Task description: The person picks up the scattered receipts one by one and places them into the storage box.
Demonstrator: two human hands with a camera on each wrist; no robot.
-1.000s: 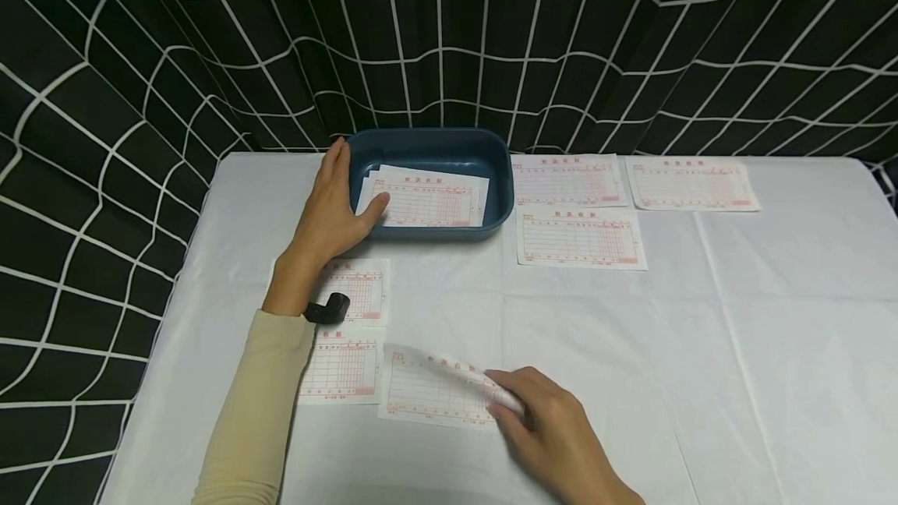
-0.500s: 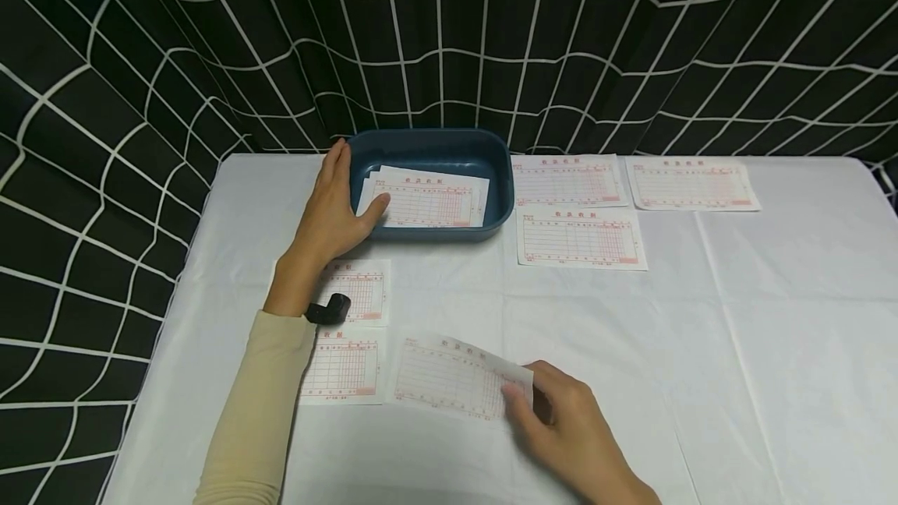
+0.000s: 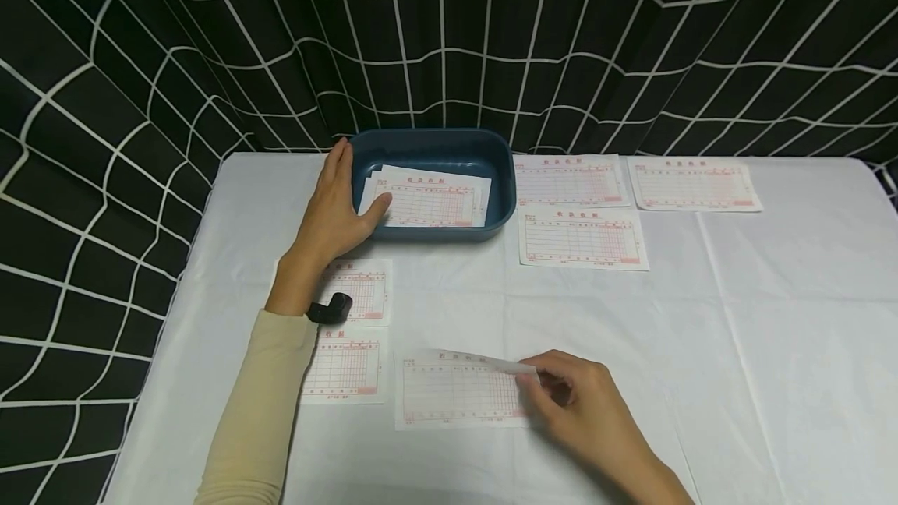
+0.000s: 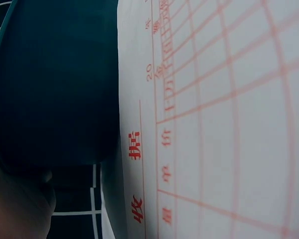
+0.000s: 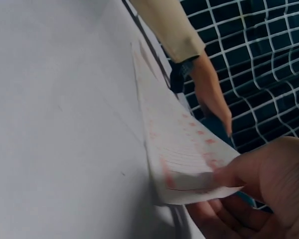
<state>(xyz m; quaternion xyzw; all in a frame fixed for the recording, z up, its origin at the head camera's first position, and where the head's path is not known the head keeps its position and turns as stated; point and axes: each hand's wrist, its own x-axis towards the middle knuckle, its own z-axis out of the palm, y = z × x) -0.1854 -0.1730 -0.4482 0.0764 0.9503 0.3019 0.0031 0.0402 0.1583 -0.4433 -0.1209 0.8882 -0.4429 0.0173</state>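
Note:
My left hand [image 3: 333,209] rests at the left end of a dark blue plastic bin [image 3: 456,234]. Its straight fingers lie along the side and its thumb reaches over the front rim, above a stack of receipt slips [image 3: 435,201] inside. Between thumb and fingers, my right hand [image 3: 596,411] pinches the right end of a white receipt slip with red print [image 3: 456,396]. That slip's upper edge is lifted and bent, above the tablecloth. The right wrist view shows the thumb on top of the slip [image 5: 189,149]; beneath it, the fingers are partly hidden.
Two receipts [image 3: 344,365] lie under or beside the left forearm. Right of the bin are two more receipts [image 3: 582,238] and, farther right, another receipt [image 3: 694,184]. A white cloth [image 3: 596,310] covers the table. Black fabric with white grid lines [image 3: 449,37] hangs behind and at the left.
My right hand has shifted slightly right and up, bringing the pinched receipt slip rightward, away from the left receipts. The left hand stays at the bin.

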